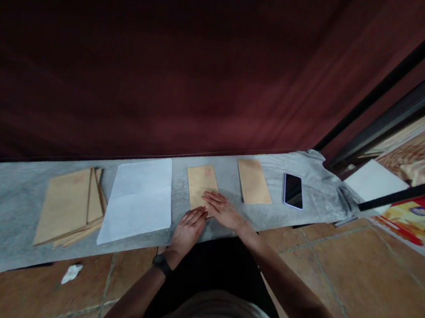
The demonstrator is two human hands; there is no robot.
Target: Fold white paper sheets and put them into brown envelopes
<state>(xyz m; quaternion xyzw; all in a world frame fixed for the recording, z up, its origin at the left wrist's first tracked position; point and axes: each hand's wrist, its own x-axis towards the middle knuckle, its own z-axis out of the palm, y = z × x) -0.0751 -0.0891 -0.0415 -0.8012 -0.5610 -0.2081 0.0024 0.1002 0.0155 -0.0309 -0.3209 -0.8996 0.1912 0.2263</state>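
Two hands, the left hand [189,230] and the right hand [222,211], lie at the near end of an envelope [200,182].
Palms down, fingers straight and close together, neither seems to pinch anything; the envelope rests on grey cloth [227,176] between white paper [140,197] and a second envelope [254,182]. Pressing well probably calls for even weight, one palm steadying while the other smooths along the edge. The hands hide that near end, and the red print [208,171] is too blurred to read.

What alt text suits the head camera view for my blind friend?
A person's left hand and right hand touch a brown envelope on grey cloth. To its left lie white paper and piled envelopes; to its right, another envelope and a phone.
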